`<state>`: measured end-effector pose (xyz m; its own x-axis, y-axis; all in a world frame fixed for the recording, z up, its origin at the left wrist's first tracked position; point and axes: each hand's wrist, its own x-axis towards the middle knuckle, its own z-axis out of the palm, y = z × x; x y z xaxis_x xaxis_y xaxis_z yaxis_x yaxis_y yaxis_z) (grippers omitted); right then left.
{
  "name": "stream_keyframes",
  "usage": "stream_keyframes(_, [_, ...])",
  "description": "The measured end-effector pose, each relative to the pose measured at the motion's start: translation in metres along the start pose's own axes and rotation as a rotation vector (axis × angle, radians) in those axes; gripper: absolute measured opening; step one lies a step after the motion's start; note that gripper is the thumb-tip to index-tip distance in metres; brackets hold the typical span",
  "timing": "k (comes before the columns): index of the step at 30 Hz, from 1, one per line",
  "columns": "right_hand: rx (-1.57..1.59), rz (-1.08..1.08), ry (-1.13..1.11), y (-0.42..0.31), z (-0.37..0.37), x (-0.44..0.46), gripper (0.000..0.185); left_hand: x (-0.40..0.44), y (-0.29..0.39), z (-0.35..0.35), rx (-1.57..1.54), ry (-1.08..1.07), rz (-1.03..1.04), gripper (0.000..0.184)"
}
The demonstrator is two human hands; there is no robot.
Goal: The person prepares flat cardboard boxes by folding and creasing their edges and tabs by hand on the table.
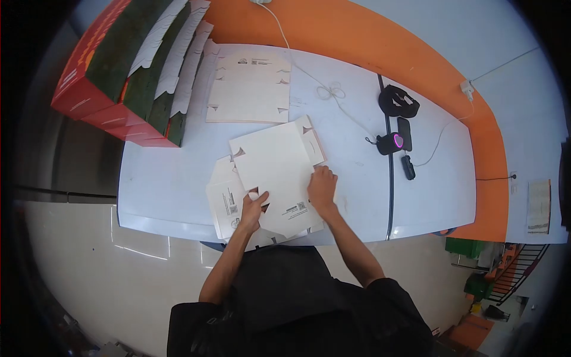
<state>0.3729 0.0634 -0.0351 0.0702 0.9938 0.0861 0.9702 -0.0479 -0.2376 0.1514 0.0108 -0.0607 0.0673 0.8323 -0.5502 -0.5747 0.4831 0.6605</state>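
Cardboard blank (272, 168) — fingers of left hand (252, 210) and right hand (323, 188) gripping opposite sides.

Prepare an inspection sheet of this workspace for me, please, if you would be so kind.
Surface: white table, crossed by a dark line toward the right.
Job's things: top cardboard sheet, overlapping a second sheet on its left; back sheet beyond.
Clutter: black pouch-like item, dark slab, black cylinder with pink-lit ring, small black device.
Grip: left hand pinches the top cardboard sheet's near left edge; right hand curled at its right edge, closure unclear.
Cables: white cable, loosely looped midway; thin cord reaching the small black device.
Surroundings: red-and-green boxes, orange wall band, pale floor.
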Motion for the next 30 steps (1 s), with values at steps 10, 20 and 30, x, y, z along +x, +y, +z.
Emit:
stream_keyframes(10, [0.059, 0.064, 0.134, -0.028, -0.002, -0.012, 0.022, -0.017, 0.004, 0.014, 0.179, 0.089, 0.008, 0.038])
stream_keyframes(20, [1.22, 0.358, -0.699, 0.035, -0.126, 0.017, 0.033, -0.035, 0.078, -0.006, 0.215, -0.138, 0.07, 0.033])
stream_keyframes(30, [1.911, 0.367, -0.688, 0.014, -0.087, -0.053, 0.055, 0.006, 0.102, -0.018, 0.336, -0.38, -0.1, 0.059])
